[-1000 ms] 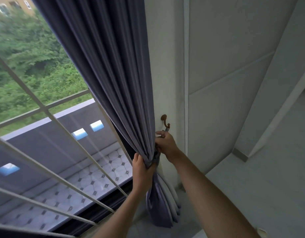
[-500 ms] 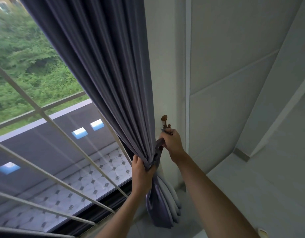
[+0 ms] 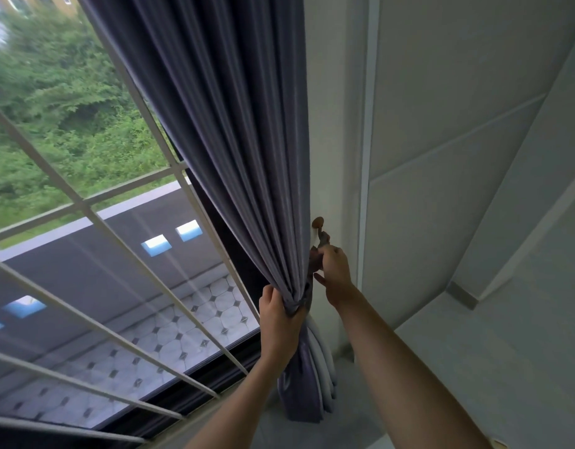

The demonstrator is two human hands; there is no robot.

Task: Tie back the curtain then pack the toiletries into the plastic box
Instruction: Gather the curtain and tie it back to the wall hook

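Note:
A grey-purple curtain hangs in front of the window, gathered into a tight bunch low down. My left hand squeezes that bunch from the left. A tieback band of the same cloth wraps the bunch and runs up toward a brown wall hook on the white pillar. My right hand pinches the band's end just below the hook. No toiletries or plastic box are in view.
A window with white bars fills the left, looking onto a tiled terrace and greenery. A white pillar and panelled wall stand to the right. The curtain's lower end rests on the pale floor.
My right hand has risen from the gathered bunch up to the hook, pulling the tieback end with it. My left hand has kept its grip on the curtain.

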